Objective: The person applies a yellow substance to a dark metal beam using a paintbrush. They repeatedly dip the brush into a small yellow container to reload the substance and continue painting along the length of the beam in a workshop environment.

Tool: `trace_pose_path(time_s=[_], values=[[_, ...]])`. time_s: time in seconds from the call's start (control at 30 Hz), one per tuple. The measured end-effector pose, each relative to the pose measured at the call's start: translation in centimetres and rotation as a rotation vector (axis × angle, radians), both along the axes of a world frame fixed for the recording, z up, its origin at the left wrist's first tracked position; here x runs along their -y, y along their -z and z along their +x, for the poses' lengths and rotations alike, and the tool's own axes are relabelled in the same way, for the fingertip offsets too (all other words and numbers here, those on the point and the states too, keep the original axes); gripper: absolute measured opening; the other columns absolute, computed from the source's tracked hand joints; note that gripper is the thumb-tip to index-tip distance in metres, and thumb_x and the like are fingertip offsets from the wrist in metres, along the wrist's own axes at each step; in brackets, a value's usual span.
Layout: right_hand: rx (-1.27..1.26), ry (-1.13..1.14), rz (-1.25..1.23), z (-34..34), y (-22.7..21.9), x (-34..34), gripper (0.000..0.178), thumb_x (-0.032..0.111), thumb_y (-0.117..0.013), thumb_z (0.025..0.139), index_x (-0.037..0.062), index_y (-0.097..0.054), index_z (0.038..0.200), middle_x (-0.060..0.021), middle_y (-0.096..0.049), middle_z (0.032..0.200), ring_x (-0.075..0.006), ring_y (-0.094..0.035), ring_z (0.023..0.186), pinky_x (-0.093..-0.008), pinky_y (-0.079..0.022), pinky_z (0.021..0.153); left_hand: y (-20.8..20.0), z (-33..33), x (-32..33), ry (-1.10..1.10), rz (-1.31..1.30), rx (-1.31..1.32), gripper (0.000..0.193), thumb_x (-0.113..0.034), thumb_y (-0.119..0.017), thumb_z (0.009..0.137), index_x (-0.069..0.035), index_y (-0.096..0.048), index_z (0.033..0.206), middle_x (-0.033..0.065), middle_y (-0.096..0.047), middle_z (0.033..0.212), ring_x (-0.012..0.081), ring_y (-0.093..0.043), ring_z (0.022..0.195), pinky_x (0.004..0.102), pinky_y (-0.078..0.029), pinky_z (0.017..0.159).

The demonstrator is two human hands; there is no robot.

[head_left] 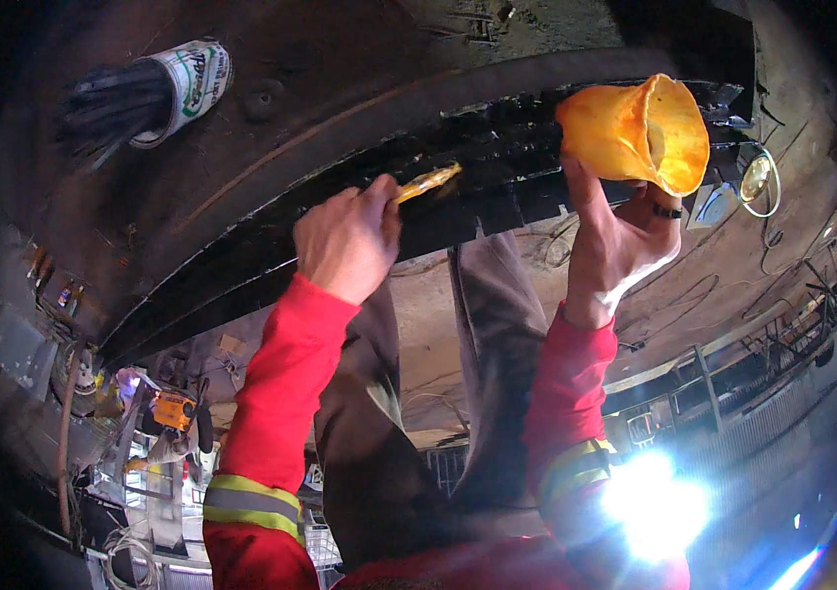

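Observation:
My left hand [349, 236] is closed round a slim yellow stick [428, 183] with a stained, glossy surface. The stick points up and to the right over a long black steel beam [340, 202]; its far end is too blurred to tell the kind of tool. At the right, my right hand [620, 231] grips an orange-yellow plastic cup [625, 128] from below. The cup has an uneven rim and is tilted, its mouth turned to the right. What lies inside it cannot be made out. Part of the beam passes behind both hands.
A white can [197, 84] with dark rods lies on its side at the upper left. A cable [767, 187] loops at the right near a round metal object. Lower left, another person [177, 442] stands by an orange box [173, 410]. A bright lamp [656, 506] glares at lower right.

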State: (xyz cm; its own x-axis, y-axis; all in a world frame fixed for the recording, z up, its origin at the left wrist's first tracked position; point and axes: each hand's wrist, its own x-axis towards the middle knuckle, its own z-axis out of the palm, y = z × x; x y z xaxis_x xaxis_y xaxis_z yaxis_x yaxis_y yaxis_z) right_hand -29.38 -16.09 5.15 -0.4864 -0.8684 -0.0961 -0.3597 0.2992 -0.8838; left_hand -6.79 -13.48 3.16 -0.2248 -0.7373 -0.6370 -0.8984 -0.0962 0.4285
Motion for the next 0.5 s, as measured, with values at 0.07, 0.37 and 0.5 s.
trace_pose_path(time_s=[0.07, 0.37, 0.5], values=[[-0.018, -0.016, -0.048, 0.1, 0.0, 0.0, 0.052, -0.008, -0.086, 0.07, -0.0041, -0.065, 0.117, -0.0116, -0.069, 0.114, -0.0189, -0.065, 0.107, -0.0334, -0.048, 0.1, -0.2, -0.6, 0.1, -0.004, 0.012, -0.005, 0.012, -0.015, -0.064, 0.09, -0.011, -0.067, 0.101, 0.0127, -0.069, 0.083, 0.0348, -0.068, 0.077, 0.0464, -0.052, 0.064], [-0.059, -0.037, -0.003, -0.4, -0.2, 0.1, 0.052, -0.008, -0.087, 0.068, -0.0042, -0.065, 0.116, -0.0108, -0.069, 0.113, -0.0184, -0.065, 0.106, -0.0329, -0.046, 0.101, -5.4, 0.7, 1.5, -0.062, 0.088, 0.01, 0.013, -0.015, -0.063, 0.091, -0.011, -0.067, 0.103, 0.0125, -0.069, 0.087, 0.0366, -0.067, 0.076, 0.0444, -0.052, 0.066], [0.07, -0.009, -0.018, -0.3, -0.4, 0.5, 0.052, -0.008, -0.087, 0.069, -0.0043, -0.065, 0.116, -0.011, -0.069, 0.113, -0.0183, -0.065, 0.106, -0.0329, -0.046, 0.1, -0.6, -1.3, 0.3, -0.054, -0.032, -0.045, 0.013, -0.015, -0.063, 0.091, -0.012, -0.066, 0.103, 0.0134, -0.071, 0.087, 0.035, -0.068, 0.076, 0.0443, -0.053, 0.065]])
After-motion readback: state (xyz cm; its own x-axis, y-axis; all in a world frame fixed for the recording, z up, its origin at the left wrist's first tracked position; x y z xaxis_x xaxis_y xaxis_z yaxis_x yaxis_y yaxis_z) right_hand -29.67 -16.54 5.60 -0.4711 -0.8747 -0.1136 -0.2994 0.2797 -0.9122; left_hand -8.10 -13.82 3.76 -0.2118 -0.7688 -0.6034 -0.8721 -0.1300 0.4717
